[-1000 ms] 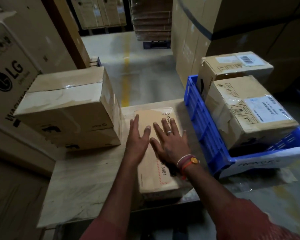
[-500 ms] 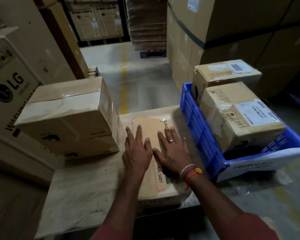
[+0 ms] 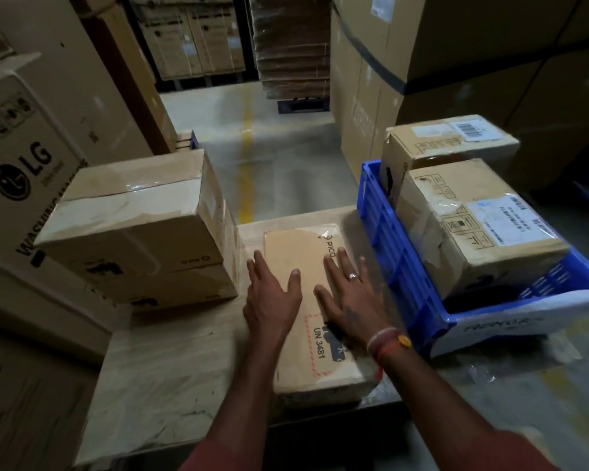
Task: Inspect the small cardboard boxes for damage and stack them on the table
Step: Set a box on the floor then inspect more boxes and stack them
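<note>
Pressing: both hands flat on top of the flat box (image 3: 312, 311), which lies on the table (image 3: 170, 379) along its right edge, near end close to the front edge.
Left hand (image 3: 272, 300): fingers straight and spread, palm down on the left side of the flat box – gripping nothing.
Right hand (image 3: 349, 300): fingers straight and spread too, palm down on the right side of the box, ring on one finger, bands on the wrist – gripping nothing.
Box print: "PICO" near the far end, "UN 3481" inside a red dashed frame near the close end.
Stack (image 3: 140, 229): two bigger taped boxes, one on top of the other, at the far left corner of the table.
Blue crate (image 3: 388, 246): just beside the table's right edge, with two brown boxes (image 3: 470, 219) inside, white labels on top.
Around: tall cartons, one on the left marked "LG" (image 3: 21, 171).
</note>
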Demonstrator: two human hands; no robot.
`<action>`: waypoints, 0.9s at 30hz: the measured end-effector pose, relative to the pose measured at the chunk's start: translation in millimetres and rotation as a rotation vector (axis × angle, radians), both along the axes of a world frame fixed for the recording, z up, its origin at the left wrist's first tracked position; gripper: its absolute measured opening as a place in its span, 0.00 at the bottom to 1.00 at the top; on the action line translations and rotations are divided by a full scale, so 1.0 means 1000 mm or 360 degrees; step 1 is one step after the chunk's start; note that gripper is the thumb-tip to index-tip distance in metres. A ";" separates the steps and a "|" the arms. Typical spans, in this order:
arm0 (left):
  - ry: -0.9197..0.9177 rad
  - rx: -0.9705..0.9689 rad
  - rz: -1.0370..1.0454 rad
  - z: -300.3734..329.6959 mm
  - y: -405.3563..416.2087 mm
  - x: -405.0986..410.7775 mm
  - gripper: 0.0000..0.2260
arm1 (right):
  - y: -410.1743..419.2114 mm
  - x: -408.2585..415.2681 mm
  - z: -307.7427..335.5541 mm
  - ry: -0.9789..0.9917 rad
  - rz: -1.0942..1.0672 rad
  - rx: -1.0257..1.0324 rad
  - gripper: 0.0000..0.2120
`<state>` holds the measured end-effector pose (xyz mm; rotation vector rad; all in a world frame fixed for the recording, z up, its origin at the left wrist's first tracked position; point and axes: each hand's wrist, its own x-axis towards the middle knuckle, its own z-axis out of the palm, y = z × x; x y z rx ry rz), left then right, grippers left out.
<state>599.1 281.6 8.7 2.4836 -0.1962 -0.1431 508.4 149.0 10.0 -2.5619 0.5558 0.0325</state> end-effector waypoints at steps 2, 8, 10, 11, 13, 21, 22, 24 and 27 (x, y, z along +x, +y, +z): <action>0.0088 -0.0077 0.0030 -0.002 0.003 0.000 0.32 | 0.004 -0.012 0.001 -0.0065 -0.0013 0.0117 0.34; 0.0037 -0.0278 -0.0049 0.010 0.008 0.000 0.27 | 0.001 -0.015 0.016 -0.0199 0.0116 0.0247 0.42; -0.0014 -0.0474 -0.0065 0.021 0.008 0.004 0.29 | 0.001 -0.011 0.028 -0.0397 0.0045 0.0269 0.51; -0.0021 -0.0614 -0.0084 0.026 0.008 0.007 0.30 | 0.001 -0.008 0.036 -0.0512 -0.0025 0.0298 0.56; -0.0020 -0.0841 -0.0172 0.035 0.011 0.013 0.33 | -0.001 -0.003 0.045 -0.0689 -0.0132 0.0399 0.61; -0.0220 -0.0982 -0.0280 0.000 0.034 -0.008 0.38 | 0.015 -0.019 0.013 -0.0931 -0.0146 0.0549 0.63; -0.0175 -0.0969 -0.0231 -0.010 0.039 -0.014 0.39 | 0.018 -0.024 0.010 -0.0931 -0.0154 0.0588 0.62; -0.0141 -0.0972 -0.0122 -0.027 0.051 -0.028 0.41 | 0.026 -0.034 0.007 -0.0916 -0.0155 0.0632 0.59; -0.0114 -0.0990 -0.0052 -0.042 0.063 -0.042 0.41 | 0.029 -0.048 0.005 -0.0866 -0.0099 0.0712 0.51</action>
